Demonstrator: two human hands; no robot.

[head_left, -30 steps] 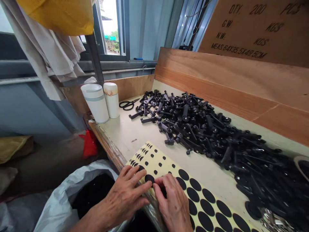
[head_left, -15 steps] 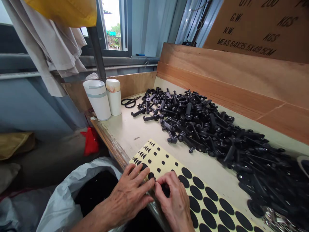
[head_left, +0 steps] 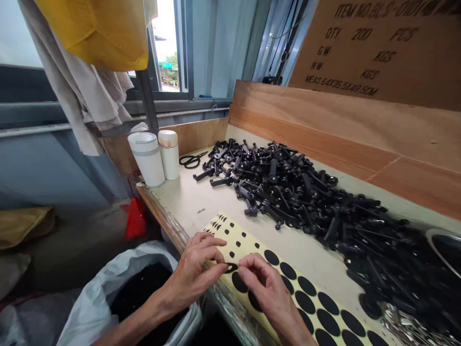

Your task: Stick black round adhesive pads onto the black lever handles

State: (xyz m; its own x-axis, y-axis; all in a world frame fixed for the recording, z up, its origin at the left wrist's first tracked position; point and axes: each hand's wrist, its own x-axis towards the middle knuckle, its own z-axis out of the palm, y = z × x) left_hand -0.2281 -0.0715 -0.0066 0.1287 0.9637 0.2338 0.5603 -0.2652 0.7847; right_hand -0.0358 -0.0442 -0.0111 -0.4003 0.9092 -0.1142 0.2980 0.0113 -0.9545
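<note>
- Left hand (head_left: 196, 263): thumb and forefinger pinching a black loop (head_left: 235, 265) above the yellow sheet (head_left: 248, 250).
- Right hand (head_left: 268, 283): fingertips narrowed at the loop's other end — gripping, I can't tell.
- Its long axis runs hand to hand.
- Sheet lies lengthwise along the bench (head_left: 187, 202) edge — far left to near right.

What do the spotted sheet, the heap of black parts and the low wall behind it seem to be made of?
Sheet: probably coated paper, pale yellow and smooth; its matte black ovals could be foam or rubber.
Black parts: likely moulded plastic, judging by their uniform black and small glossy highlights.
Low wall: wood, perhaps plywood, since streaky brown grain shows.
</note>
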